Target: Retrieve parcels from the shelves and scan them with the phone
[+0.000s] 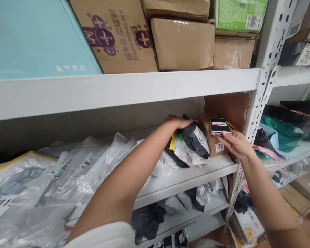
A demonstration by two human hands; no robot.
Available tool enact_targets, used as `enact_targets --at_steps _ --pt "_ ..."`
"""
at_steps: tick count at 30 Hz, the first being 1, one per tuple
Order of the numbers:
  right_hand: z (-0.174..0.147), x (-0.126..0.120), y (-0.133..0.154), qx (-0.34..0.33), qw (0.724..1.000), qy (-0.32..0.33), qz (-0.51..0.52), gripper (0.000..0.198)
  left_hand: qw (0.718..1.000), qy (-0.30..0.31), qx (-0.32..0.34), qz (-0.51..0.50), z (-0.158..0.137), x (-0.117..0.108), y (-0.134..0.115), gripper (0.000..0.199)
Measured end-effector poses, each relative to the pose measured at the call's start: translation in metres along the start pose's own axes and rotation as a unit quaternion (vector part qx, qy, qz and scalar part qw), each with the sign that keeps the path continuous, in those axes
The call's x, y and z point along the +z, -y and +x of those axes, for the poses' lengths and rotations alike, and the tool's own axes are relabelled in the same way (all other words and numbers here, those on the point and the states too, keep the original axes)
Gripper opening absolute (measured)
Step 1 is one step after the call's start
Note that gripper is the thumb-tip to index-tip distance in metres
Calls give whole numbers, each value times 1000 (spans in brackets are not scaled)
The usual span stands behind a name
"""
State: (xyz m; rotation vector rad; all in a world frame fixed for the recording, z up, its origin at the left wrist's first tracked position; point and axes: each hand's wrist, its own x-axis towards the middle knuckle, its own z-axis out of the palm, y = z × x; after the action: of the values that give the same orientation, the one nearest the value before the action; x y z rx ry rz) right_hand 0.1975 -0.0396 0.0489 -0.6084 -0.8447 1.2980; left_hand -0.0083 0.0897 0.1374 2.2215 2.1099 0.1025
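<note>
My left hand (179,122) reaches onto the middle shelf. Its thumb lies along the top of a dark grey plastic parcel (195,139) with a white label, and the other fingers curl behind, partly hidden. Below and left of that parcel are a white plastic bag (182,151) and a black parcel with a yellow edge (173,142). My right hand (234,142) holds a smartphone (220,126), its lit screen facing up. The phone is just above a small cardboard box (215,146) with a white label, which stands right of the parcels.
Clear plastic mailers (88,165) fill the shelf's left side. Overhead, the white shelf beam (124,88) carries cardboard boxes (182,43) and a light blue box (36,38). A perforated upright (267,69) stands at right. More parcels (181,203) lie below.
</note>
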Motion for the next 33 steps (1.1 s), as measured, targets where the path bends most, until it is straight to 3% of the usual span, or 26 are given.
enact_targets --at_steps 2,4,7,9,11,14,15,17,22,27,30,33 --pt "1 -2 -8 10 999 -48 -16 34 998 39 5 -41 1 -1 1 92" --pt "-2 -2 -21 -6 994 -104 -15 43 989 93 58 -95 3 -2 2 79" --pt "-17 0 -54 -121 978 -168 -23 49 971 138 135 -138 7 0 4 61" --pt "-32 2 -82 -216 954 -164 -129 42 964 148 156 -154 10 2 6 59" --pt "-45 5 -110 -297 894 -115 -315 26 966 135 152 -157 14 5 8 59" --pt "-55 6 -140 -363 767 -41 -528 25 982 82 110 -133 17 7 9 64" --pt "-56 6 -145 -369 737 -31 -566 30 986 68 95 -121 16 6 9 67" --pt "-54 7 -148 -359 704 -11 -613 41 990 60 78 -101 10 2 7 71" --pt "-30 30 -146 -345 699 42 -625 51 996 43 67 -34 -14 -17 -3 75" --pt "-9 63 -158 -326 715 11 -619 49 996 41 84 14 -33 -16 -9 77" --pt "-25 59 -156 -404 738 8 -540 39 996 43 75 1 -44 -8 -5 84" --pt "-41 46 -136 -496 721 -86 -476 28 996 33 85 -6 -53 -1 1 89"
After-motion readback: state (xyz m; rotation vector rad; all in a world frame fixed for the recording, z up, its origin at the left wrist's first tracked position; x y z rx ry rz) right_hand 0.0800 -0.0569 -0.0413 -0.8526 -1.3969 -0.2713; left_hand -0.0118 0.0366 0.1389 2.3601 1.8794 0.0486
